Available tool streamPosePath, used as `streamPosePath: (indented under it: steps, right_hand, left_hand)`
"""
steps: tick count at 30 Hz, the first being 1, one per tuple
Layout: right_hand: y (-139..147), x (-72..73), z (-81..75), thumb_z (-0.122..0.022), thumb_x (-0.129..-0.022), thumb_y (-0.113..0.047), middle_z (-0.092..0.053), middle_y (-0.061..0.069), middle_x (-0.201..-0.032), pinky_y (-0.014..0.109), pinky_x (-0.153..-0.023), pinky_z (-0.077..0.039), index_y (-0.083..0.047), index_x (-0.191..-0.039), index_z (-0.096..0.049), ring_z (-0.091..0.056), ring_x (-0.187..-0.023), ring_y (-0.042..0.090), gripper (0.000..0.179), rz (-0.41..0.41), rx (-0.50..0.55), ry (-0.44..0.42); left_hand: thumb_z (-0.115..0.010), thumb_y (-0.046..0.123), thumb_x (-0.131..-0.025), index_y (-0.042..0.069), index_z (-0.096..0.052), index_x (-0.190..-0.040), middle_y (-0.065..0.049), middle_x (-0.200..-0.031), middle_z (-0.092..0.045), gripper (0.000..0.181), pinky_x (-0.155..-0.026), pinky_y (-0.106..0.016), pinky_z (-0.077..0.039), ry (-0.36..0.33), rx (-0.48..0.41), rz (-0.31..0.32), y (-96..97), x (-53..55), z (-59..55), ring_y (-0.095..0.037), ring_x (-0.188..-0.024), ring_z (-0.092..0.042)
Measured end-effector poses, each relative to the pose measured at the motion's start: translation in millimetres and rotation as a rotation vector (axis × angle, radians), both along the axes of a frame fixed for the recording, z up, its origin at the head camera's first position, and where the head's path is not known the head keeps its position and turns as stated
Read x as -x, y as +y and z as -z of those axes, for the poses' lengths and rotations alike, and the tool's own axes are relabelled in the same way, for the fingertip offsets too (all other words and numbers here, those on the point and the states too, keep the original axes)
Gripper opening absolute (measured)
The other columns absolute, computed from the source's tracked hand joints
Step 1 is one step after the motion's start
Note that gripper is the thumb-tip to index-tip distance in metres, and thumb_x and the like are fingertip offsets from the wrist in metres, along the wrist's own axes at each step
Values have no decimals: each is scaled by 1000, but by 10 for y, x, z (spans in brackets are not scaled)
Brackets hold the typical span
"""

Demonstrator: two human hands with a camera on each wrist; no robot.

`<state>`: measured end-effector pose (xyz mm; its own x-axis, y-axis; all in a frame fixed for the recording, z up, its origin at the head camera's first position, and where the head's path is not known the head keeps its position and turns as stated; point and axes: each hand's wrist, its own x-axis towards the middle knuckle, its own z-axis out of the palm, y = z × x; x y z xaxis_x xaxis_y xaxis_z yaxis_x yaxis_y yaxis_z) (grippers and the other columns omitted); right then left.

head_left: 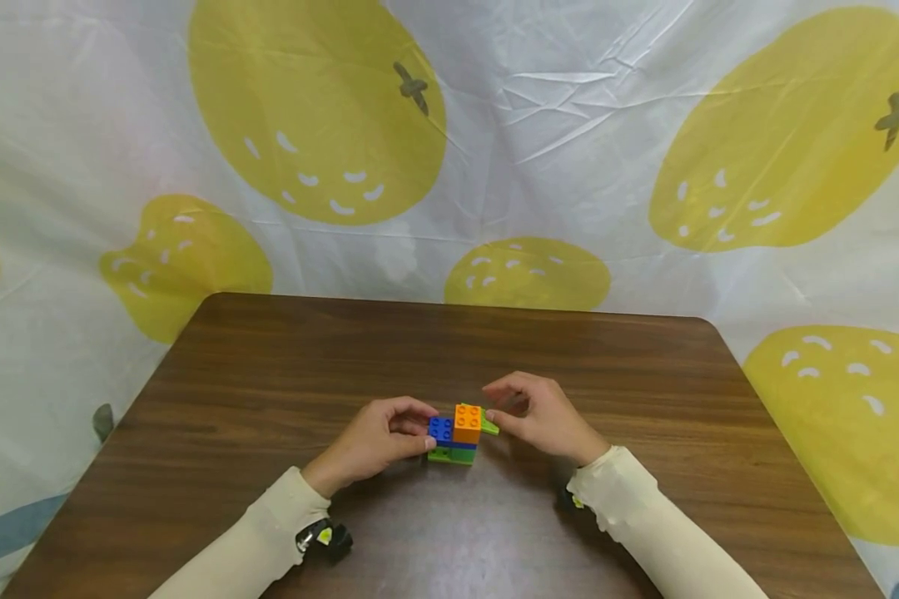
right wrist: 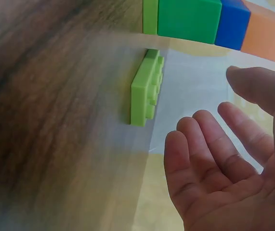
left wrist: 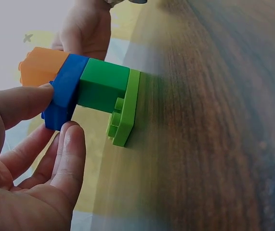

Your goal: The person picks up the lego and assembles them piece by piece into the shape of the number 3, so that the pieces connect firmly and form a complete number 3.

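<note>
A small stack of toy bricks stands in the middle of the table. From the bottom it has a lime plate (left wrist: 128, 113), a green brick (left wrist: 103, 84), a blue brick (left wrist: 66, 91) and an orange brick (head_left: 467, 423). My left hand (head_left: 374, 439) pinches the overhanging end of the blue brick between thumb and fingers. Just right of and behind the stack lies a loose lime brick (right wrist: 144, 91), low and studded on top. My right hand (head_left: 547, 416) hovers beside this loose piece, fingers spread and loosely bent, holding nothing.
The brown wood-grain table (head_left: 307, 358) reaches back to a white cloth (head_left: 389, 258) printed with yellow fruit. Dark straps sit at both wrists, below pale sleeves (head_left: 255, 532).
</note>
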<state>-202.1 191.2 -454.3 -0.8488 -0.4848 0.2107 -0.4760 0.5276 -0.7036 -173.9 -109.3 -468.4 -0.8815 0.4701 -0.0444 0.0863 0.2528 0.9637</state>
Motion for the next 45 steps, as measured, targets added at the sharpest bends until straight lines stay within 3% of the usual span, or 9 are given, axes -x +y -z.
streamPosePath:
  steps: [10, 17, 30, 45]
  right_hand:
    - [-50, 78, 78, -84, -91, -15, -76, 12, -118, 42, -86, -63, -5, -125, -74, -71, -100, 23, 37, -2, -38, -23]
    - [-47, 90, 108, -84, -87, -13, -76, 8, -106, 30, -76, -59, -5, -122, -75, -70, -88, 21, 36, -10, -87, -1]
    - [-33, 106, 144, -86, -89, -18, -76, 4, -110, 33, -82, -58, -11, -120, -76, -68, -94, 18, 34, -9, -146, -23]
    - [-50, 130, 165, -90, -85, -18, -74, -4, -100, 26, -74, -55, -13, -115, -78, -65, -85, 11, 33, -6, -185, -81]
  left_hand:
    - [-82, 20, -94, 8, -71, -129, -12, -120, -75, 38, -82, -25, -61, -3, -2, 3, -3, 4, 9, -20, -101, -73]
    - [-82, 18, -94, 7, -71, -128, -13, -120, -74, 38, -82, -26, -62, -8, -16, -1, -2, -1, 11, -21, -102, -73]
    - [-83, 18, -93, 7, -71, -127, -13, -119, -74, 37, -81, -27, -62, -17, -23, -4, 0, 0, 16, -21, -101, -73]
    - [-83, 17, -93, 7, -71, -127, -12, -115, -75, 38, -81, -25, -61, -14, -24, -12, -15, -13, 7, -20, -101, -73]
